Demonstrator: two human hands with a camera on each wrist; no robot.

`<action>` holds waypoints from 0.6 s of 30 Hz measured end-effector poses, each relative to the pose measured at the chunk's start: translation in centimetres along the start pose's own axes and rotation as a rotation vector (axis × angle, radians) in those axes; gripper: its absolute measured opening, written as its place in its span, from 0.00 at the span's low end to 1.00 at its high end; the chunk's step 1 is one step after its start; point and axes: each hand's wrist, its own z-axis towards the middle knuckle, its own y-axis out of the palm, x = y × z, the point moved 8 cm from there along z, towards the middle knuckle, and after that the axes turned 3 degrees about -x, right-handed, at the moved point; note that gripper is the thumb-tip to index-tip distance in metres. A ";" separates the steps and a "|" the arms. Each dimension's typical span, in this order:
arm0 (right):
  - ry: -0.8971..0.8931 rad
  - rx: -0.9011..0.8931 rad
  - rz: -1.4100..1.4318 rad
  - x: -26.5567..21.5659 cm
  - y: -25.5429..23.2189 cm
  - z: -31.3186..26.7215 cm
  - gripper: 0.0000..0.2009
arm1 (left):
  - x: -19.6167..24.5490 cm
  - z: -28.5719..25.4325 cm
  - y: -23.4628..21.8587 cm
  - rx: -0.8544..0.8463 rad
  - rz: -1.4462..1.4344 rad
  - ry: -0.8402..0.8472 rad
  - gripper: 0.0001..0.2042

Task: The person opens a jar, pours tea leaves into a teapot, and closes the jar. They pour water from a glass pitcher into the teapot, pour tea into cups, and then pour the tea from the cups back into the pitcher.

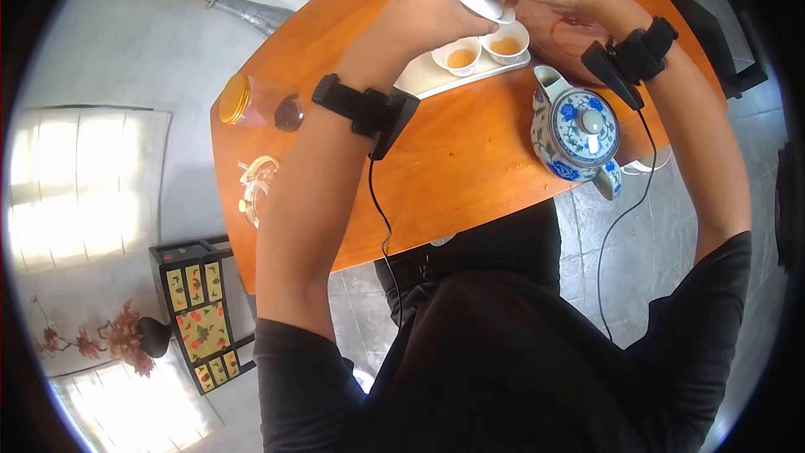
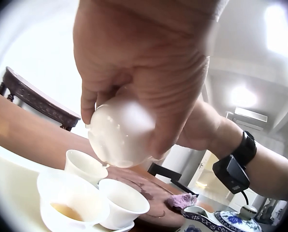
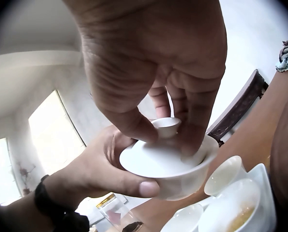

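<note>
Over the tray, the left hand [image 1: 432, 4] grips a white lidded bowl [image 2: 119, 133] by its side, thumb near the rim. In the right wrist view, the right hand [image 3: 158, 72] pinches the knob of the white lid [image 3: 158, 157], which sits tilted on the bowl. Below are small white cups [image 1: 459, 57] holding amber liquid, on a white tray [image 1: 419, 75]. The left wrist view shows three cups close together, one with amber liquid [image 2: 66, 210] visible. Both hands meet at the bowl.
A blue-and-white teapot [image 1: 579, 130] stands right of the tray near the table edge. At left are a yellow-lidded jar [image 1: 237, 101], a small dark round object [image 1: 289, 113] and a clear glass item [image 1: 258, 189]. A purple cloth [image 2: 181, 200] lies beyond the cups.
</note>
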 end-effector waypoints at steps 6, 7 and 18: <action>0.056 -0.048 -0.209 -1.8 -0.6 2.5 0.11 | -3.1 -0.2 -0.7 0.023 -0.079 -0.102 0.16; 0.030 -0.067 -0.285 -1.8 -0.4 3.0 0.12 | -4.5 -0.4 -0.7 0.025 -0.080 -0.197 0.22; 0.090 0.031 -0.257 3.4 0.2 5.5 0.17 | -8.9 1.3 -0.1 -0.040 0.241 -0.109 0.19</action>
